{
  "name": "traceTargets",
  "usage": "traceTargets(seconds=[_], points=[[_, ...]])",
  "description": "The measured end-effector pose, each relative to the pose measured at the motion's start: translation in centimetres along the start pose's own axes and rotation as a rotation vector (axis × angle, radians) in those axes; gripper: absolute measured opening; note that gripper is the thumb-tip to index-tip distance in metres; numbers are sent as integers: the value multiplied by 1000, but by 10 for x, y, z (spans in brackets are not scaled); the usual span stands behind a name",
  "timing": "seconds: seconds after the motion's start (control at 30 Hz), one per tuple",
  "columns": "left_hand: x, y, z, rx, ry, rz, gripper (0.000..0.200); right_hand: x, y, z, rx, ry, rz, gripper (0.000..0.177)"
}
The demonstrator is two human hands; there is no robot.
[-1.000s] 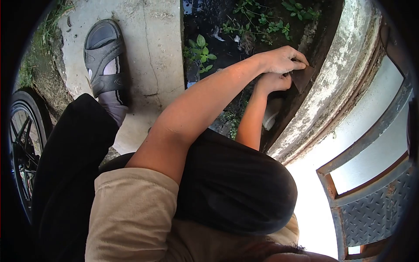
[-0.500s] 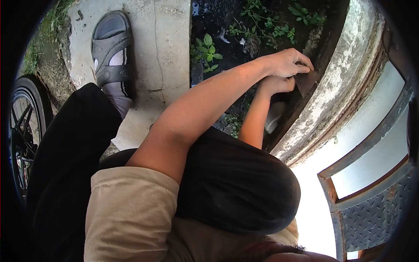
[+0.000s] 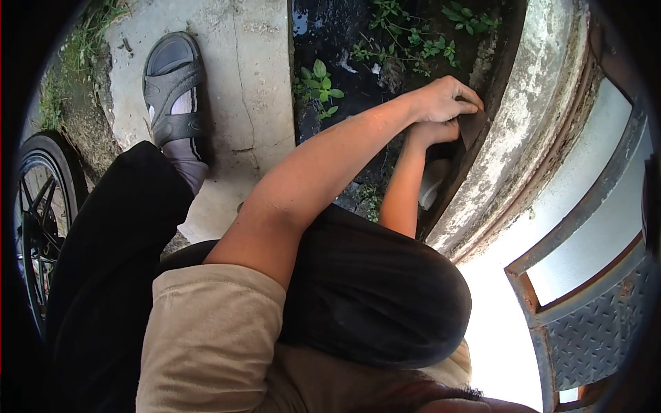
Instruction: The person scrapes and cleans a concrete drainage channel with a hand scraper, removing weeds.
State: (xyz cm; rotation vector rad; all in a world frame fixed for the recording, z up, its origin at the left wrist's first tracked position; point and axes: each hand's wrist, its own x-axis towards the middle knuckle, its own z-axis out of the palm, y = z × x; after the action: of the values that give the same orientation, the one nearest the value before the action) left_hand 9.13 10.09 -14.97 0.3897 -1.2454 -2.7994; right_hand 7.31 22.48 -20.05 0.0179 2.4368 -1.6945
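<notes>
My left hand [image 3: 443,100] reaches across to the lower edge of the weathered wall [image 3: 506,127], its thumb and fingers pinched on a thin, dark, flat piece [image 3: 472,129]. Just below it, my right hand [image 3: 436,131] is closed with curled fingers against the same piece. The flat piece is seen nearly edge-on, lying close along the dark strip at the wall's foot. What the piece is made of I cannot tell. My right forearm comes up from behind my bent knee [image 3: 406,296].
Low green plants [image 3: 320,88] grow in the dark, wet ground beside a cracked concrete slab [image 3: 255,89]. My sandalled foot [image 3: 175,96] rests on that slab. A spoked wheel [image 3: 45,227] stands at the left, and a metal frame with tread plate [image 3: 599,337] at the lower right.
The view has shifted slightly, moving the wall and hands a little left in the picture. Less of the flat piece shows now, as it has turned closer to edge-on. Both hands keep their grip.
</notes>
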Motion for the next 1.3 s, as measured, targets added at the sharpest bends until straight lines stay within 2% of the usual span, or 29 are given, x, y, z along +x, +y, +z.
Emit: traceTargets(seconds=[0.03, 0.13, 0.17, 0.2, 0.23, 0.27, 0.3, 0.33, 0.4, 0.43, 0.47, 0.57, 0.63, 0.67, 0.7, 0.73, 0.77, 0.8, 0.87, 0.9, 0.93, 0.97, 1.0, 1.13, 1.2, 1.27, 1.3], points=[[-3, 6, 0, 38, -24, 57, 20, -1, 3, -1, 245, 4, -50, 26], [-21, 11, 4, 79, -30, 137, 14, -16, 4, -6, 492, 64, -30, 24], [-29, 13, 2, 16, -54, 145, 13, -26, -4, -4, 370, 79, -97, 25], [-36, 17, -1, -46, -78, 156, 13, -38, -14, -3, 81, 152, -114, 29], [-38, 16, -1, -45, 29, 85, 13, -57, -45, 10, -210, 232, -112, 33], [-39, 13, -1, -45, 136, 16, 13, -68, -44, 6, -214, 234, -117, 33], [-36, 7, -1, -208, 200, -79, 22, -75, -39, 2, -169, 217, -132, 36], [-34, 11, 3, -208, 205, -67, 22, -81, -33, -2, -119, 194, -148, 38], [-35, 21, 17, -166, 343, -71, 33, -102, -19, -19, -92, 195, 43, 44], [-36, 31, 25, -218, 262, -37, 44, -111, -3, -33, -221, 221, 93, 35], [-36, 37, 37, -573, 193, 26, 45, -118, -3, -37, -228, 219, 96, 35], [-52, 69, 54, -572, 294, 6, 46, -132, 29, -69, -105, 54, 74, 20], [-66, 82, 48, -870, 393, -9, 43, -124, 85, -106, -167, 98, 63, 20], [-73, 84, 36, -981, 340, 57, 36, -128, 71, -100, -194, 127, 44, 23], [-72, 79, 29, -1053, 418, 48, 34, -132, 56, -94, -222, 156, 25, 27], [-68, 73, 20, -1125, 498, 38, 33, -136, 2, -62, -217, 171, -4, 32], [-58, 58, 19, -1092, 573, 30, 38, -138, -9, -55, -193, 162, 10, 40], [-49, 41, 21, -1101, 582, 22, 38, -139, -7, -56, -205, 160, 17, 40], [-35, 6, 25, -672, 490, -269, 39, -131, 1, -58, -182, 184, 0, 39], [-33, -8, 26, -680, 488, -272, 39, -125, 8, -60, -181, 226, 51, 39], [-32, -22, 27, -507, 424, -288, 39, -117, 8, -59, -190, 228, 50, 39], [-34, -25, 28, -331, 361, -300, 38, -108, 6, -56, -320, 239, 37, 39], [-35, -28, 29, -333, 364, -303, 38, -98, 5, -51, -447, 246, 26, 39], [-51, -18, 25, -192, 346, -280, 34, -31, 71, -70, -417, 149, -46, 34], [-52, -16, 32, -174, 328, -274, 34, -11, 107, -80, 164, -109, 101, 30], [-47, -18, 35, -123, 382, -191, 34, -45, 3, -22, 379, 162, 278, 28], [-45, -15, 32, -91, 354, -206, 35, -23, 28, -36, 485, 25, 228, 27]])
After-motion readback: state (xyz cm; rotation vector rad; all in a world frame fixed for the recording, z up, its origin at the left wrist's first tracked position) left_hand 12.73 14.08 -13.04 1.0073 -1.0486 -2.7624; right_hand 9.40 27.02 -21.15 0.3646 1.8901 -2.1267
